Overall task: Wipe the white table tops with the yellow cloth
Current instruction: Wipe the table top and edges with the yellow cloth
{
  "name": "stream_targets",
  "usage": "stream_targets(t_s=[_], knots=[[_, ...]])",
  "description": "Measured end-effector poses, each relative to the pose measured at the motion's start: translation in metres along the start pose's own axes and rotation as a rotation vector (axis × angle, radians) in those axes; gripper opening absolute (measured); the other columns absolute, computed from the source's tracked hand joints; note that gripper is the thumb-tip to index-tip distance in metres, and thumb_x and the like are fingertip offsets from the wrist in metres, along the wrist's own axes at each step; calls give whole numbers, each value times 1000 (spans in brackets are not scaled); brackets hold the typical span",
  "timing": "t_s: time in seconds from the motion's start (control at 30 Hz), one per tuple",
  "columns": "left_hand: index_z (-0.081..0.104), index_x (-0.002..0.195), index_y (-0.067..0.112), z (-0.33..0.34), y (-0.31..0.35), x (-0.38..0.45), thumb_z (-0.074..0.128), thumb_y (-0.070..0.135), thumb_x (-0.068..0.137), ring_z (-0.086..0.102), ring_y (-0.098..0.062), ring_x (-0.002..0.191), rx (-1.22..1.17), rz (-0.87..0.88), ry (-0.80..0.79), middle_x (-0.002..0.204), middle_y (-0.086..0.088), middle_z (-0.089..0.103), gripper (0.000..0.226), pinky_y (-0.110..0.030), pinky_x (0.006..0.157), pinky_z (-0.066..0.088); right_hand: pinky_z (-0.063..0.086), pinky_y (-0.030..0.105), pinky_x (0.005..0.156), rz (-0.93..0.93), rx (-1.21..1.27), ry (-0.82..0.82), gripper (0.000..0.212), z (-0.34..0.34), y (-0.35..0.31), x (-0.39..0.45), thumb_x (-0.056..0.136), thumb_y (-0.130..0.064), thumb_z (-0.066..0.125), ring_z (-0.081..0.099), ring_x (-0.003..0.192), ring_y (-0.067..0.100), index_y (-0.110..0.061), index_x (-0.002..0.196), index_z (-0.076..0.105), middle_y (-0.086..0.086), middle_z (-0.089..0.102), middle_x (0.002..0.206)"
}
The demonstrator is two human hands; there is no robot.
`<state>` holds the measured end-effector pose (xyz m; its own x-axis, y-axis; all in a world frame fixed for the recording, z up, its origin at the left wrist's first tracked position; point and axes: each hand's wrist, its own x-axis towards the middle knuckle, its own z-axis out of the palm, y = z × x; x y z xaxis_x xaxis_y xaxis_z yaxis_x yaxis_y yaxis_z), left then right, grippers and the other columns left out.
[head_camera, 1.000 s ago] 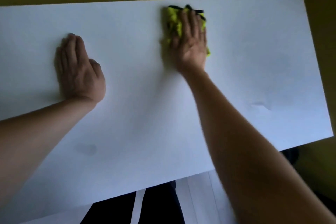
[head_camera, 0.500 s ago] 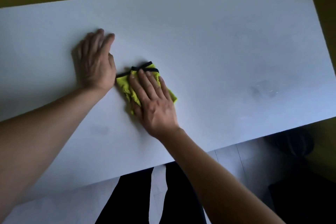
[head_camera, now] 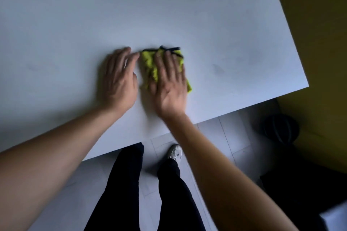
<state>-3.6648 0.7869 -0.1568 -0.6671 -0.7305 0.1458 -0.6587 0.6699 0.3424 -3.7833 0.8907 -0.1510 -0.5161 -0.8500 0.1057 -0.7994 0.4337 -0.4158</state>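
on the white table (head_camera: 206, 15), flat right hand (head_camera: 170, 84) presses yellow cloth (head_camera: 148, 62), long axis near-to-far; left hand (head_camera: 118, 78) flat.

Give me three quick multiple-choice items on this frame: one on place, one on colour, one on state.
1. Where does the yellow cloth lie?
A. On the floor
B. On the white table top
C. Over a forearm

2. What colour is the cloth's edging?
A. Red
B. White
C. Black

3. How is the right hand on the cloth?
A. Flat, fingers straight, pressing
B. Balled in a fist
C. Raised clear of it

Key: 1 B, it is spread on the top beside the left hand; 2 C, a dark trim runs along its far edge; 3 A, the palm and fingers cover it.
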Motion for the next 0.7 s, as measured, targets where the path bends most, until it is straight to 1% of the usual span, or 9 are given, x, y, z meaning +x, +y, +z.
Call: stream_targets(t_s=[0.1,0.2,0.3,0.4,0.47,0.53,0.57,0.6,0.7], knots=[[53,146,24,7,24,-4,39,23,103,43,-34,146,58,-90,-8,157,-10,48,45,-56,124,24,17,49,123,-97,53,-47,62,-3,-3,-34,99,-40,52,19,153,24,-16,154,38,10,30,163],[47,153,20,17,39,-15,37,26,103,35,-36,152,131,-117,2,164,-11,41,51,-58,127,17,16,48,124,-111,38,-42,64,-18,31,-42,99,-43,50,18,154,24,-16,155,36,10,28,163],[43,156,21,23,45,-15,35,31,104,27,-34,157,129,-203,-17,169,-8,33,54,-57,129,10,16,47,124,27,-14,-3,67,-45,105,-40,96,-44,42,18,153,28,-16,156,34,11,26,164],[42,157,21,21,46,-15,34,30,105,23,-32,158,114,-211,-28,170,-7,30,53,-57,129,7,20,50,122,194,-73,91,65,-80,199,-30,96,-41,37,22,151,34,-14,155,36,13,29,162],[42,157,22,21,46,-14,34,30,105,22,-32,158,104,-209,-31,170,-8,30,53,-57,129,5,18,49,123,313,-96,131,64,-98,237,-18,96,-39,35,20,152,31,-14,155,34,12,28,163],[42,157,22,22,46,-13,34,31,106,22,-32,159,110,-209,-33,170,-8,30,52,-56,130,4,12,48,124,437,-103,164,65,-101,241,-9,97,-38,33,16,153,29,-16,157,29,10,24,165],[42,157,22,23,45,-13,34,30,106,22,-32,159,113,-207,-35,170,-8,29,52,-56,130,4,12,48,124,462,-110,174,66,-99,234,-9,96,-37,34,17,153,29,-15,157,29,10,24,165],[42,157,22,23,45,-13,35,30,106,22,-32,159,112,-206,-36,170,-8,29,52,-56,130,4,15,49,123,440,-116,174,67,-96,222,-12,95,-37,35,19,153,31,-13,157,30,12,25,164],[43,156,22,22,44,-13,36,29,106,23,-32,158,106,-209,-27,170,-8,30,50,-57,129,5,20,51,122,200,-57,80,67,-72,161,-37,93,-36,43,23,151,35,-10,154,35,16,28,162]])
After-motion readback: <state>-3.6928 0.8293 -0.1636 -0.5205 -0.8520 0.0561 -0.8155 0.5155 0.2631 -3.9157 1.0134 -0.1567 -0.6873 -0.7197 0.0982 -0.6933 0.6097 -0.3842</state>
